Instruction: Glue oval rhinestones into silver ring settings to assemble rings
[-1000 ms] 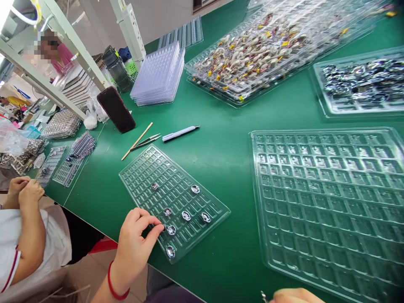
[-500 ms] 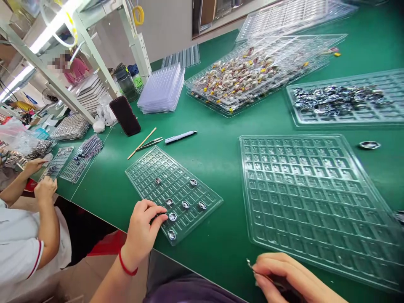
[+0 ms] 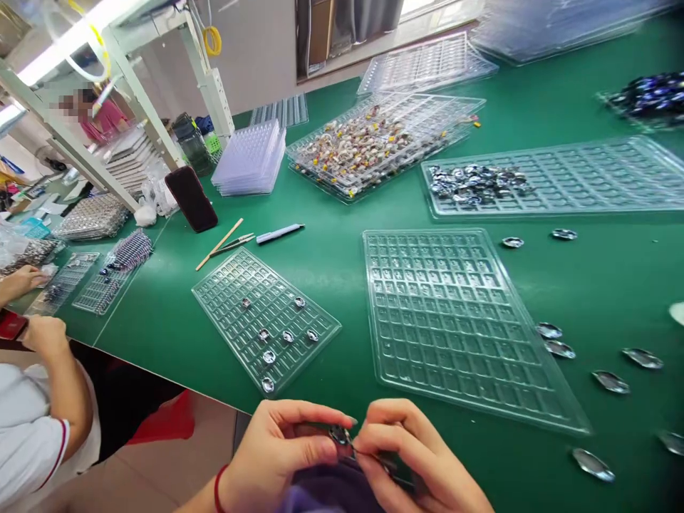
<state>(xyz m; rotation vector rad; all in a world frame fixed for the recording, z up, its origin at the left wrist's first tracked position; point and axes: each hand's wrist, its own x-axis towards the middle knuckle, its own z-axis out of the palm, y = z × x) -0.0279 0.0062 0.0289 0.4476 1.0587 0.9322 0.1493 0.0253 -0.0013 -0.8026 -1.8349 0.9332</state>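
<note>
My left hand [image 3: 291, 445], with a red band at the wrist, is closed, pinching a small shiny dark metallic piece [image 3: 340, 434] between thumb and fingers. Just to its right, my right hand [image 3: 414, 452] is closed on a thin dark tool, mostly hidden by the fingers, whose tip meets the piece. Both hands are held together over the table's front edge. Beyond my left hand lies a clear tray [image 3: 229, 285] with several shiny oval pieces [image 3: 268, 357] on its lower half. A larger clear tray [image 3: 427, 328] lies beyond my right hand.
Loose silvery ovals [image 3: 610, 382] lie at the right. Behind are a tray heaped with similar pieces [image 3: 470, 184] and stacked trays of small wired parts [image 3: 358, 146]. A pen [image 3: 280, 234], tweezers [image 3: 235, 244], a wooden stick [image 3: 220, 244] and a phone [image 3: 191, 199] lie left. A co-worker's hand [image 3: 48, 335] is far left.
My left hand has left the small tray with a shiny piece and come to my right hand, which has moved left with its thin tool. The view has swung right.
</note>
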